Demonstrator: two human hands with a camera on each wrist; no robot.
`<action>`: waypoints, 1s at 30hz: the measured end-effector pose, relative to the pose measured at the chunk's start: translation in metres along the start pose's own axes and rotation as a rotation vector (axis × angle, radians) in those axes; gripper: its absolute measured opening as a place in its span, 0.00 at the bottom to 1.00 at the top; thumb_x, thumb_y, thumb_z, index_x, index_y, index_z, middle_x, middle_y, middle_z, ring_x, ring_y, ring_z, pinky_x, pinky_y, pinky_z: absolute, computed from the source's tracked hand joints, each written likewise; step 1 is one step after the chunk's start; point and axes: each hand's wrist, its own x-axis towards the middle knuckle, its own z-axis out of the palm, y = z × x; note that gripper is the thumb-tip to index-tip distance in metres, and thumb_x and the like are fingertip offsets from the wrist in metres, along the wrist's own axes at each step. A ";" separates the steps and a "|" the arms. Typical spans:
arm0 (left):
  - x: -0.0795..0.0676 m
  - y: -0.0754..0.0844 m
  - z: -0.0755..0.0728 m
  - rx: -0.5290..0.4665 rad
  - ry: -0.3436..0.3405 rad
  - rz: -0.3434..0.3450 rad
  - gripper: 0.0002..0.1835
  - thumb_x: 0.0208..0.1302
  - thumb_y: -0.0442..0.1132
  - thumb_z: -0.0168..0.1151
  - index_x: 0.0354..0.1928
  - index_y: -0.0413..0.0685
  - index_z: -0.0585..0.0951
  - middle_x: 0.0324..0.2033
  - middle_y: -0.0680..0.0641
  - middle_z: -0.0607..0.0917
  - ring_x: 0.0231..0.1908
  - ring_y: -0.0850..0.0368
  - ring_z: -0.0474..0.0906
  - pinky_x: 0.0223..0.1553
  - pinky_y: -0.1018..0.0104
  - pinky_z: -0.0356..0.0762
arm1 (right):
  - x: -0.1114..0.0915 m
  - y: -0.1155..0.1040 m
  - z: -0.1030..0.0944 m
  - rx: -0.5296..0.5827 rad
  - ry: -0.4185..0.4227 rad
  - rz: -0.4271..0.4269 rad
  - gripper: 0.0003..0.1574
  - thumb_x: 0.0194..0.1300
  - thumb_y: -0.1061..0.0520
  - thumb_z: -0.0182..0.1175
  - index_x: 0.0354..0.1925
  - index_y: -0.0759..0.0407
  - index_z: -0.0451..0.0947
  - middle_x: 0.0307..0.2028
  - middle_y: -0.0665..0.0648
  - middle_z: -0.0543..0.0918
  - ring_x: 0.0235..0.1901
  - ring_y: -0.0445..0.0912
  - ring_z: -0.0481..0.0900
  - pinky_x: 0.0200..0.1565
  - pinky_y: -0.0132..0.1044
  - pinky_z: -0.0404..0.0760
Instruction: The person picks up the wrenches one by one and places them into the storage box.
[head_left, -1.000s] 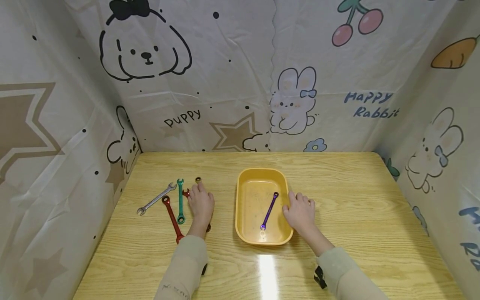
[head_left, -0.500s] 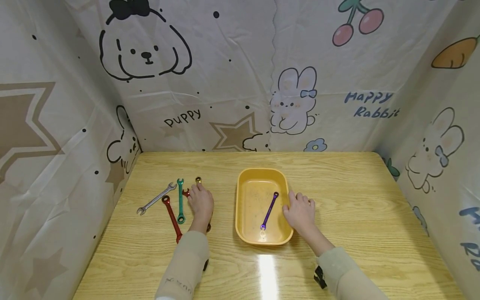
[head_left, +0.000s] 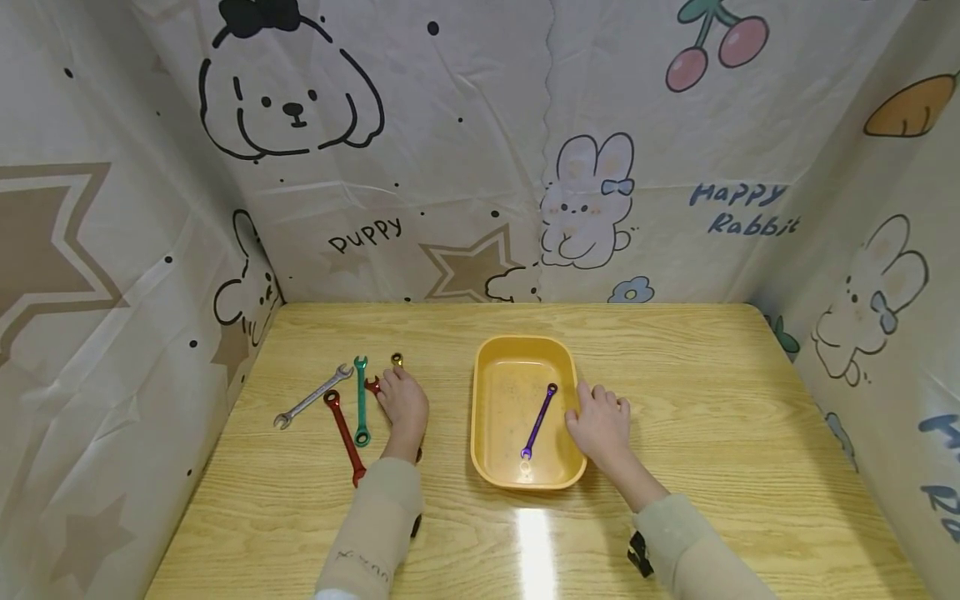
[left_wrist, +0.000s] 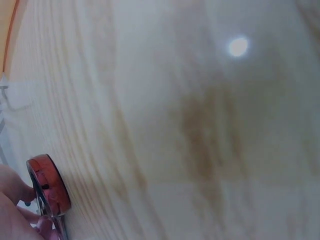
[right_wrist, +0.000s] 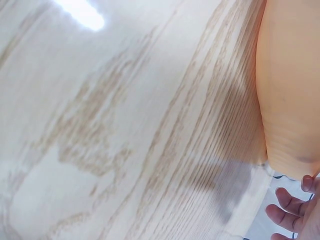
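Note:
In the head view my left hand (head_left: 405, 404) grips a red wrench low over the table, its open end (head_left: 372, 385) showing past the fingers. The red ring end (left_wrist: 50, 185) lies beside my fingers in the left wrist view; the shaft is mostly hidden. Just beyond my fingertips is the ring of a gold wrench (head_left: 397, 359), the rest covered by the hand. My right hand (head_left: 600, 423) holds the right rim of a yellow tub (head_left: 477, 408), thumb over the rim, other fingers outside. Inside the tub lies a purple wrench (head_left: 539, 422).
Left of my left hand lie a green wrench (head_left: 362, 402), a larger red wrench (head_left: 345, 437) and a silver wrench (head_left: 313, 397). The wooden table (head_left: 690, 358) meets a patterned cloth (head_left: 450, 167) at the back and sides.
My left wrist and sleeve shift slightly right, while the fingertips draw back a little from the gold ring. The right hand and the tub stay put.

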 end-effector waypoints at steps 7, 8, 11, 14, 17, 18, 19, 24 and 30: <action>-0.001 0.007 -0.005 0.013 0.005 -0.020 0.23 0.66 0.28 0.45 0.61 0.24 0.59 0.51 0.28 0.65 0.49 0.37 0.63 0.46 0.50 0.66 | 0.001 0.000 0.000 -0.001 -0.013 0.004 0.23 0.60 0.51 0.51 0.51 0.61 0.66 0.39 0.64 0.74 0.43 0.60 0.71 0.50 0.59 0.60; -0.001 0.008 -0.005 0.014 0.004 -0.023 0.23 0.67 0.28 0.44 0.61 0.24 0.59 0.51 0.28 0.65 0.50 0.37 0.63 0.46 0.50 0.67 | 0.001 0.000 0.000 -0.001 -0.015 0.005 0.22 0.60 0.51 0.51 0.50 0.61 0.66 0.39 0.64 0.74 0.43 0.60 0.71 0.50 0.59 0.60; -0.001 0.011 -0.006 0.005 -0.005 -0.036 0.22 0.67 0.27 0.43 0.61 0.23 0.59 0.52 0.26 0.64 0.51 0.35 0.63 0.49 0.49 0.67 | 0.002 0.001 0.001 -0.003 -0.016 0.010 0.20 0.59 0.51 0.51 0.47 0.60 0.66 0.39 0.64 0.74 0.43 0.60 0.70 0.50 0.59 0.60; -0.001 0.013 -0.006 -0.009 -0.010 -0.056 0.22 0.67 0.27 0.44 0.60 0.23 0.60 0.51 0.25 0.65 0.51 0.34 0.64 0.49 0.48 0.69 | 0.002 0.001 0.001 -0.009 -0.015 0.012 0.19 0.59 0.51 0.51 0.45 0.60 0.66 0.38 0.63 0.73 0.42 0.60 0.71 0.50 0.59 0.60; 0.000 0.014 -0.007 -0.003 -0.012 -0.075 0.23 0.66 0.28 0.46 0.60 0.23 0.60 0.50 0.24 0.66 0.49 0.34 0.66 0.48 0.49 0.71 | 0.002 0.001 0.002 -0.013 -0.016 0.010 0.19 0.59 0.50 0.51 0.46 0.60 0.66 0.38 0.63 0.73 0.42 0.60 0.71 0.51 0.59 0.60; 0.000 0.015 -0.007 0.002 -0.015 -0.079 0.23 0.66 0.28 0.47 0.60 0.23 0.60 0.50 0.24 0.66 0.49 0.34 0.66 0.47 0.49 0.71 | 0.002 0.001 0.002 -0.014 -0.017 0.010 0.20 0.59 0.50 0.51 0.46 0.60 0.66 0.38 0.63 0.73 0.43 0.60 0.71 0.51 0.59 0.59; 0.000 0.015 -0.008 0.011 -0.018 -0.082 0.23 0.66 0.28 0.48 0.60 0.23 0.60 0.50 0.24 0.66 0.49 0.34 0.67 0.47 0.49 0.72 | 0.002 0.001 0.002 -0.014 -0.018 0.011 0.20 0.59 0.50 0.51 0.46 0.60 0.66 0.38 0.63 0.74 0.43 0.60 0.71 0.51 0.59 0.59; -0.001 0.018 -0.011 0.053 -0.027 -0.087 0.24 0.66 0.30 0.48 0.60 0.23 0.60 0.50 0.23 0.66 0.47 0.33 0.69 0.46 0.50 0.73 | 0.002 0.000 0.002 -0.013 -0.028 0.015 0.20 0.59 0.50 0.51 0.46 0.60 0.66 0.39 0.63 0.73 0.43 0.60 0.70 0.51 0.59 0.59; 0.000 0.019 -0.012 0.073 -0.014 -0.088 0.22 0.67 0.30 0.46 0.60 0.24 0.62 0.47 0.24 0.70 0.42 0.35 0.72 0.42 0.52 0.76 | 0.002 0.000 0.002 -0.012 -0.028 0.012 0.19 0.59 0.50 0.51 0.45 0.60 0.66 0.39 0.63 0.73 0.43 0.60 0.70 0.51 0.59 0.59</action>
